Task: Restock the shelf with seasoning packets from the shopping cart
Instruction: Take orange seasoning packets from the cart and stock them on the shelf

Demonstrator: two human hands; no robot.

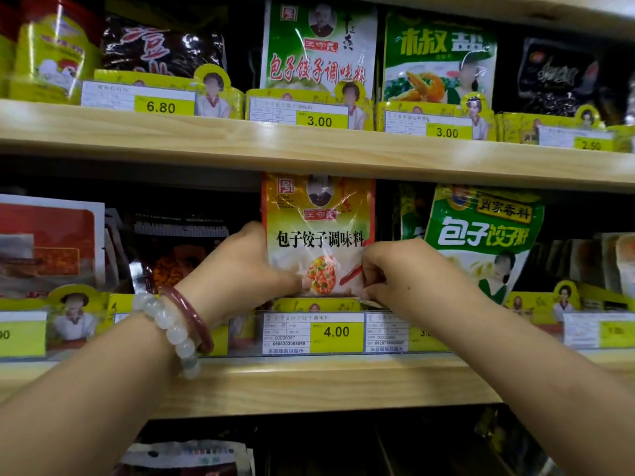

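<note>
You are pinching the red-and-yellow seasoning packet (318, 235) by its lower edges: your left hand (240, 266) is gripping the left side, your right hand (395, 273) is curling round the bottom right corner. It is standing upright on the middle shelf (309, 383), just behind the 4.00 price tag (313, 333), with a green packet (481, 242) leaning to its right. The glossy film looks light, floppy and slick, so you are probably better off holding the sealed edges than the soft middle.
</note>
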